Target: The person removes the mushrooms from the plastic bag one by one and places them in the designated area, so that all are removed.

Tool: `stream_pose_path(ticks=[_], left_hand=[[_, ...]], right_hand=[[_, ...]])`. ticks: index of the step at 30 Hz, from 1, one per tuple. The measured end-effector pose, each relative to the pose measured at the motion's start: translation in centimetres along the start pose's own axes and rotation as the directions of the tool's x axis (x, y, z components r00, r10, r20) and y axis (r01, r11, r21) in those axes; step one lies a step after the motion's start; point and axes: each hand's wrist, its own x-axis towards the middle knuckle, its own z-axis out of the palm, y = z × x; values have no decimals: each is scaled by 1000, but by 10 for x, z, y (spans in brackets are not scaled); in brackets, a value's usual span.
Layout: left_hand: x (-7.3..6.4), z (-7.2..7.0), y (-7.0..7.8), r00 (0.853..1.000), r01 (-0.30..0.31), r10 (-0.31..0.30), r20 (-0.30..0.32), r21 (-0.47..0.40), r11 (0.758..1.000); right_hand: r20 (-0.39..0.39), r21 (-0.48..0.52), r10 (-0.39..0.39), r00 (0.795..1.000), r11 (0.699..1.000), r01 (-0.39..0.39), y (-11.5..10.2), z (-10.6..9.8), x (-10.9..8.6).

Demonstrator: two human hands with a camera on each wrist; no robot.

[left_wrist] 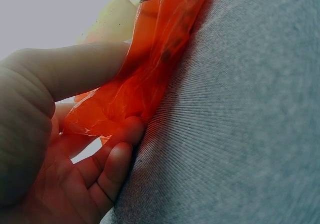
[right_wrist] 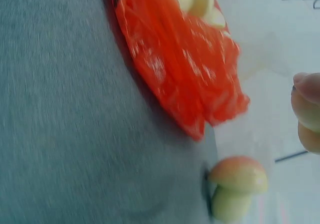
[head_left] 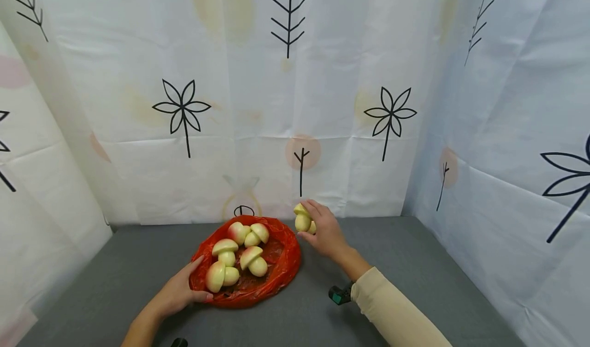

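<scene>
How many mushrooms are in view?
7: five mushrooms in the red bag, one in the right hand, one on the table near that hand; more may be hidden.

The bag [head_left: 290, 257] is red, the mushrooms [head_left: 215, 277] yellow-pink.

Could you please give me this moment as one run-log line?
left hand: grips red plastic bag | right hand: pinches one mushroom | inside bag: five mushrooms | gray tabletop: another mushroom

A beige right sleeve [head_left: 397, 308] ends beside a black, green-faced wrist camera [head_left: 340, 294].
</scene>
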Motion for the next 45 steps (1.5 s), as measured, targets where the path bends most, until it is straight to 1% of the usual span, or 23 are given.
stream_pose_path(ticks=[3,9,13,17,22,29,35,38,41,43,45], left_hand=[[0,0,0,1000,2,-2,1,1,1000],[0,0,-2,1000,2,-2,-3,6,1000],[1,0,-3,1000,-4,4,-4,10,1000],[2,0,-3,1000,-9,9,-6,16,1000],[1,0,-2,1000,-11,11,-7,12,1000],[0,0,-1,1000,-18,18,-11,17,1000],[-1,0,1,1000,-10,10,-10,13,1000],[-1,0,2,1000,-7,7,-7,14,1000],[-1,0,1,1000,-8,8,-4,11,1000],[-1,0,1,1000,-11,11,-4,11,1000],[-1,-1,2,1000,-14,14,-7,10,1000]], right_hand=[[-9,-6,28,1000,1000,-28,8,-5,-3],[16,-67,77,997,995,-76,26,-10,-12],[18,-87,101,995,991,-99,36,-12,-19],[28,-91,154,988,984,-151,45,-15,-27],[48,-57,230,972,972,-227,56,-18,-37],[82,-41,337,938,941,-335,68,-18,-47],[124,-51,401,908,916,-398,78,-14,-53],[141,-39,429,892,903,-427,81,-12,-55],[147,-31,445,883,895,-446,84,-10,-56],[141,-27,449,883,893,-449,85,-8,-56],[134,-28,442,887,897,-442,86,-6,-55]])
